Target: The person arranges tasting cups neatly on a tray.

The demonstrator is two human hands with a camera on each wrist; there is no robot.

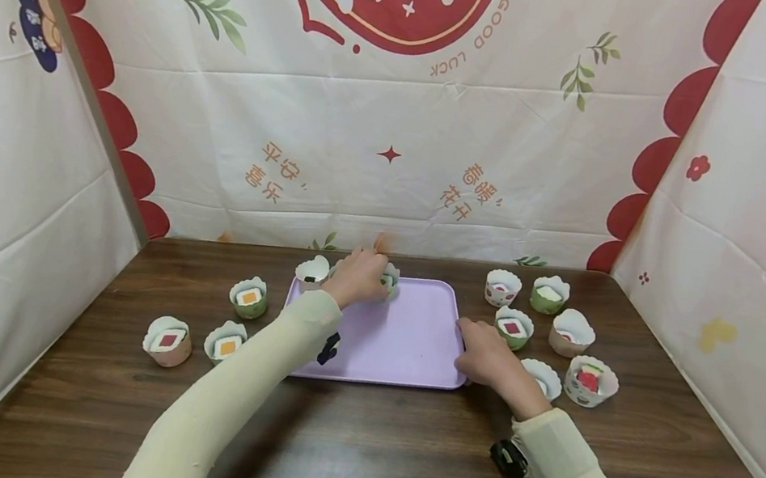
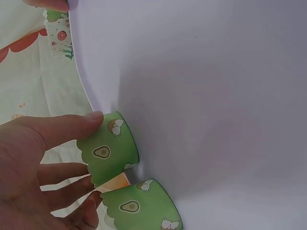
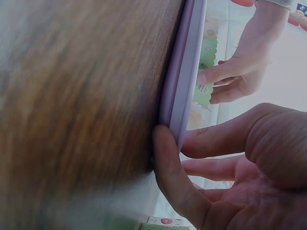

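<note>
At the back of the lilac tray [image 1: 405, 344], the left hand [image 1: 359, 276] grips a green paper cup [image 1: 389, 279]. Seen from the left wrist, the thumb of that hand [image 2: 29, 163] presses the side of this avocado-print cup [image 2: 109, 151], with fingers at its scalloped rim. A second green cup [image 2: 144, 208] stands close beside it on the tray [image 2: 216, 96]. A pale cup [image 1: 311, 272] is at the tray's back left corner. The right hand [image 1: 487, 357] holds the tray's right edge; the right wrist view shows its thumb and finger [image 3: 165, 148] pinching the rim [image 3: 184, 81].
Left of the tray are cups with square pieces: one pink [image 1: 168, 341], two green [image 1: 248, 297], [image 1: 225, 343] cups. Several more stand to the right, among them a patterned cup [image 1: 591, 382] near the right forearm. A printed cloth [image 1: 341, 119] hangs behind the brown table [image 1: 367, 457].
</note>
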